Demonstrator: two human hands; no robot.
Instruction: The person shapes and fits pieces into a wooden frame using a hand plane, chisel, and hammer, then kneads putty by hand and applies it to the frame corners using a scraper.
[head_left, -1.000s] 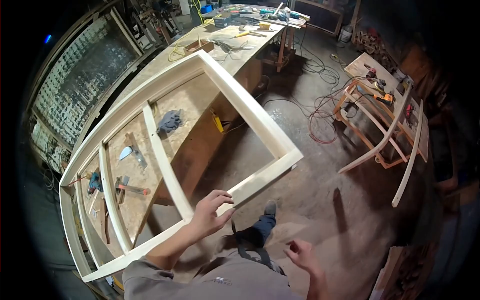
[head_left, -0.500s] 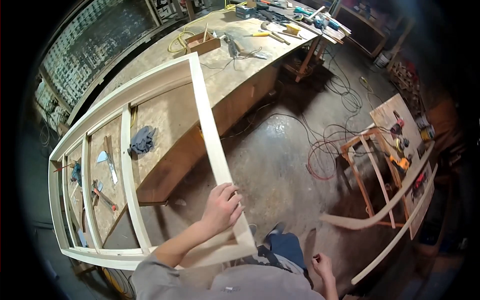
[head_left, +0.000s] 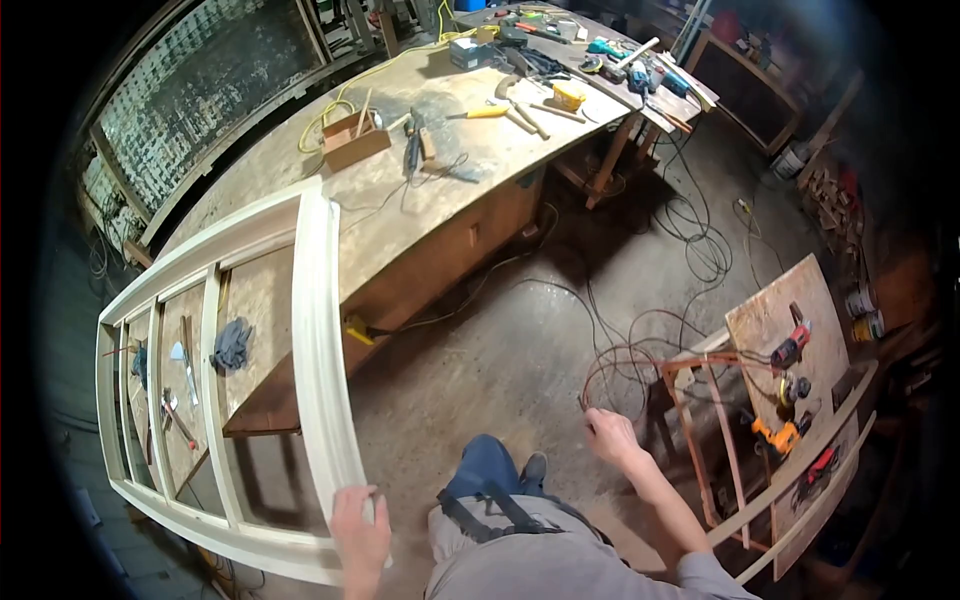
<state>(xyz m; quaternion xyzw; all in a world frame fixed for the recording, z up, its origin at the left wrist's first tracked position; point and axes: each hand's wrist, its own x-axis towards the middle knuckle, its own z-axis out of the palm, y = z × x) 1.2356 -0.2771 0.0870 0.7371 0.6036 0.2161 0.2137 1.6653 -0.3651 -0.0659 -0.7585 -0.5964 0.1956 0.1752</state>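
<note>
A large pale wooden frame (head_left: 332, 365) with several crossbars lies at the left, partly over the workbench. At its near right corner my left hand (head_left: 362, 525) is closed on the edge, thumb and fingers over the wood. My right hand (head_left: 612, 437) hangs over the floor with curled fingers, apart from the frame. Whatever those fingers may hold is too small to make out. Through the frame's openings I see a dark crumpled cloth (head_left: 231, 345), a hammer (head_left: 180, 418) and a white-bladed tool (head_left: 183, 355) on the bench.
The workbench (head_left: 420, 215) carries a wooden box (head_left: 355, 143), a yellow-handled tool (head_left: 485, 113) and several tools. Cables (head_left: 690, 245) trail across the floor. At the right, a board (head_left: 775, 330) holds power tools, including an orange one (head_left: 780, 435), beside curved wooden strips (head_left: 800, 485).
The frame's near side has turned and shifted left. My left hand has slid down to its near corner. My right hand has risen forward, and the view has turned right.
</note>
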